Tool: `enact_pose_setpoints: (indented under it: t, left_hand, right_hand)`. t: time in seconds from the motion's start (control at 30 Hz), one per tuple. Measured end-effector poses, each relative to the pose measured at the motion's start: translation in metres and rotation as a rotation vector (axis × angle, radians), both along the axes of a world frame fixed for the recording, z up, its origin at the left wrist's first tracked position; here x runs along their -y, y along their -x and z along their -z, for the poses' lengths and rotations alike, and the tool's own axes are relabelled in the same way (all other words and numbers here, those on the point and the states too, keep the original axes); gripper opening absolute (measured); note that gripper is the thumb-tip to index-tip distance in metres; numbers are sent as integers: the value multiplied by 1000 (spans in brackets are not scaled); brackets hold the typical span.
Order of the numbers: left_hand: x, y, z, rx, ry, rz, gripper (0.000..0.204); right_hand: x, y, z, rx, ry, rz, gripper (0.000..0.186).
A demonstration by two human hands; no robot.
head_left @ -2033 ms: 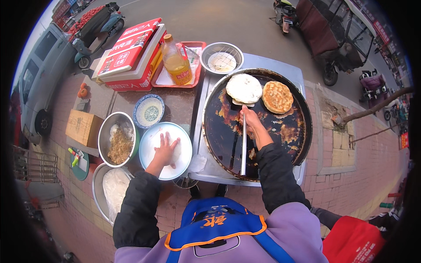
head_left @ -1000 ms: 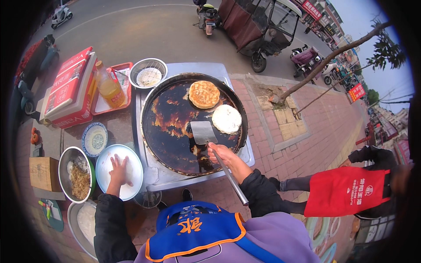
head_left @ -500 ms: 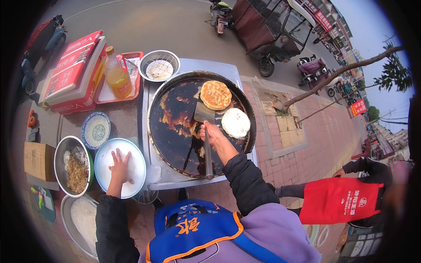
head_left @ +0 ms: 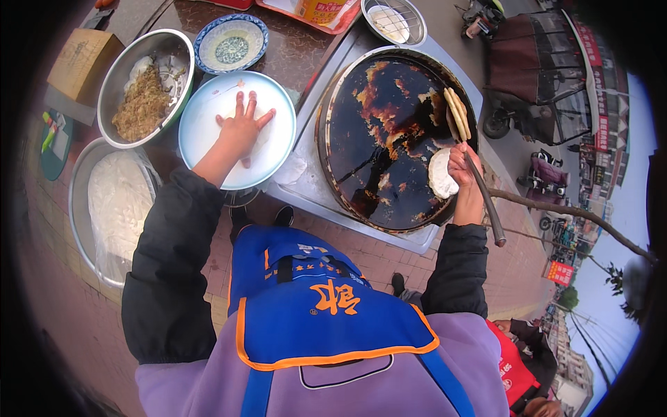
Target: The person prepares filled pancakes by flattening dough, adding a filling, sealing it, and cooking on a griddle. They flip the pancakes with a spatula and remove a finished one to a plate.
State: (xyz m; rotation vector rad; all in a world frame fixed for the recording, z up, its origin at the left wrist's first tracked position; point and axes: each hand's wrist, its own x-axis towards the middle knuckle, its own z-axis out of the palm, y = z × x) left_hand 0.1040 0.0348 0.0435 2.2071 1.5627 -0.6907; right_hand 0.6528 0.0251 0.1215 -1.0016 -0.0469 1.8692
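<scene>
Curled right fingers (head_left: 458, 163) round the spatula (head_left: 488, 201), just short of a tilted browned flatbread (head_left: 458, 115) and beside a pale flatbread (head_left: 440, 175); spread left fingers (head_left: 240, 108), gripping nothing visible, over the white plate (head_left: 201, 118). Judged both breads light, soft, tearable, best supported beneath.

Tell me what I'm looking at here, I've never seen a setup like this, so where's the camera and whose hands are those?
There's no machine: these are a person's bare hands. Every picture comes from one wide fisheye camera on that person's head, looking down, so edges bend. The left hand is spread over a pale plate. The right hand grips a spatula, with a flatbread tipped on edge beyond it. Below is a big dark pan, with a white flatbread near that hand. Left of the plate are a crumbly brown mixture and pale, plastic-covered dough.
</scene>
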Motion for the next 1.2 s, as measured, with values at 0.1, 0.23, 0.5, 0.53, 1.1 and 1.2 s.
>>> enact_pose_setpoints:
  t: [0.1, 0.23, 0.5, 0.53, 1.1, 1.2]
  left_hand:
    - [0, 0, 3, 9, -5, -19, 148]
    - [2, -1, 6, 46, -22, -54, 146]
    - [2, 0, 3, 66, -2, -67, 144]
    - [2, 0, 2, 65, 6, -69, 144]
    - [0, -1, -3, 35, 4, 1, 145]
    - [0, -3, -3, 26, 18, -4, 145]
  right_hand:
    - [0, 25, -40, -46, -130, -101, 16]
    - [61, 80, -83, 1196, -597, -72, 35]
    - [41, 58, -63, 921, -584, -214, 27]
    - [33, 48, -51, 648, -469, -188, 16]
    - [-33, 18, 96, 534, 78, 154, 39]
    - [-55, 8, 115, 580, 10, 192, 40]
